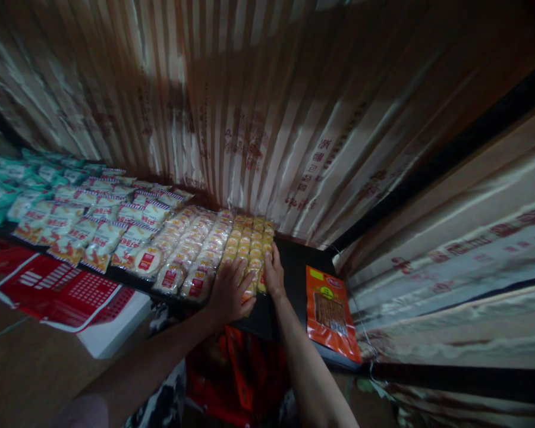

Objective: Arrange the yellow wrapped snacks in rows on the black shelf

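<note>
My left hand (232, 290) lies with fingers spread over the near ends of the rows of packaged snacks. It touches the yellow-wrapped packs (245, 241) and the edge of the white round cakes in clear wrap (199, 276). My right hand (274, 272) is flat along the right side of the yellow packs, fingers stretched toward the back and touching the outermost row. Both hands rest against the packs without gripping one. Part of the yellow packs' near ends is hidden under my left hand.
An orange-red snack pouch (331, 309) lies at the right end of the black shelf (289, 255). Pale blue bags (102, 241) and green bags (0, 199) fill the left. Below are a red basket (66, 291) and a white box (116, 330). A printed curtain (249, 119) hangs behind.
</note>
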`<state>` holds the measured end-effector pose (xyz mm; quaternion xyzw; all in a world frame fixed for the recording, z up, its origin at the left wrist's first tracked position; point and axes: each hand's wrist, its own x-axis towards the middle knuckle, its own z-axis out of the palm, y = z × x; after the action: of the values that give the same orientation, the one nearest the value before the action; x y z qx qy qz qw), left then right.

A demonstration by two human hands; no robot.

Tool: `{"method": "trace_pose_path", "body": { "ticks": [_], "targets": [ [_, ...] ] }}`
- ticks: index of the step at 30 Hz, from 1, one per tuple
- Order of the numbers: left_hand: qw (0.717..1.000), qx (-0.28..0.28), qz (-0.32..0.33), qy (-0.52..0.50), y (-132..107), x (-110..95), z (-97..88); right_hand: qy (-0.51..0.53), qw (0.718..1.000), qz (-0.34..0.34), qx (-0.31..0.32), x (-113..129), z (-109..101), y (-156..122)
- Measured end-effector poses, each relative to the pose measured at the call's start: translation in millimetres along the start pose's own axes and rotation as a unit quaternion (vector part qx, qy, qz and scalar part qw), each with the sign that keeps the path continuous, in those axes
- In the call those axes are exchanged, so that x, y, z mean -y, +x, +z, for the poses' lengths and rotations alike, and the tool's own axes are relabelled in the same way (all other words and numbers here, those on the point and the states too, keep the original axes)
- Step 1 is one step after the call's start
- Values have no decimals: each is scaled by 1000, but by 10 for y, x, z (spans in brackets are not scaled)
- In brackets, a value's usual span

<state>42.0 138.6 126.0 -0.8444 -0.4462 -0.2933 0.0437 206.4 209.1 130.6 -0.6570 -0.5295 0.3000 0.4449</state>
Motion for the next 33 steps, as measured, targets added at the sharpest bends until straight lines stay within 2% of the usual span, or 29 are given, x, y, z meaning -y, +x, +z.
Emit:
{"method": "trace_pose_path", "body": {
  "ticks": [9,13,16,19,22,24,27,33],
  "targets": [
    [1000,-15,0,5,-1,28,-27,-16,1000,5,-13,68,82,-27],
    [1000,-9,-2,6,-2,19,-47,18,1000,-22,-13,10,96,-14],
    [1000,8,-3,7,6,1,-123,45,998,-50,-7,-54,60,16],
    [1000,14,3,11,70,0,-235,26,997,-68,-27,-84,-30,105],
    [1000,7,-11,17,238,63,-285,-27,992,-113,-41,-69,-144,281],
    [998,-16,-48,30,408,155,-251,-54,988,-137,-39,-48,-207,432],
    [992,-46,-107,48,704,349,-133,-67,990,-126,-23,-30,-253,653],
    [993,-17,-103,62,1197,642,111,-30,995,-85,39,-61,-178,890]
  ]
}}
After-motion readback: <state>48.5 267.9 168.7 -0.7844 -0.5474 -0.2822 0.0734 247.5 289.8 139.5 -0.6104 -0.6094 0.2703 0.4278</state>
